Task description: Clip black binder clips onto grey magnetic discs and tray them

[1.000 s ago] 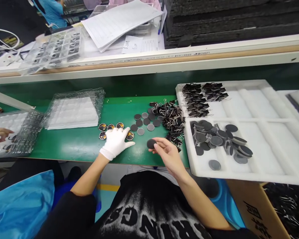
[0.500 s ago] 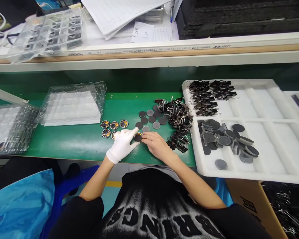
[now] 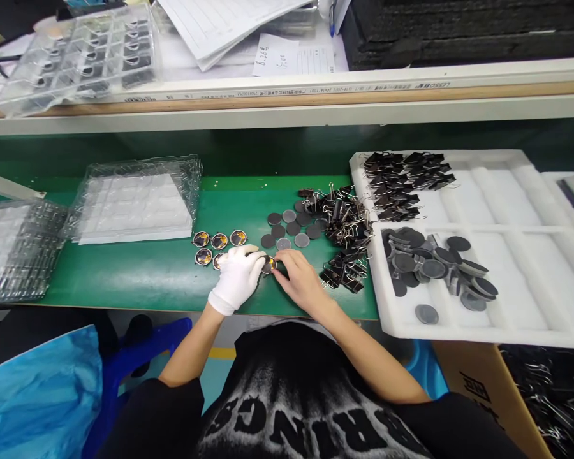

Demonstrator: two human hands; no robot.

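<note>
Between my hands is a round watch case (image 3: 270, 265) with a silver rim and a black-and-gold face, low over the green table. My left hand (image 3: 238, 275), in a white glove, grips its left side and partly hides it. The bare fingers of my right hand (image 3: 300, 278) close on its right edge. Left of the glove, similar watch cases (image 3: 219, 240) lie in two short rows, the lower row partly covered by the glove. Just beyond my fingers are loose dark grey discs (image 3: 278, 231), some with a lighter, shinier surface.
A heap of black binder clips (image 3: 342, 220) lies right of the discs. The white foam tray (image 3: 516, 248) holds more clips and a pile of grey discs (image 3: 430, 269). Clear plastic trays (image 3: 138, 197) are stacked at left. A shelf edge (image 3: 287, 115) crosses above the table.
The watch case has shifted slightly right, and more of its gold pattern shows where a dark surface was. My left hand has moved a little to the right with it.
</note>
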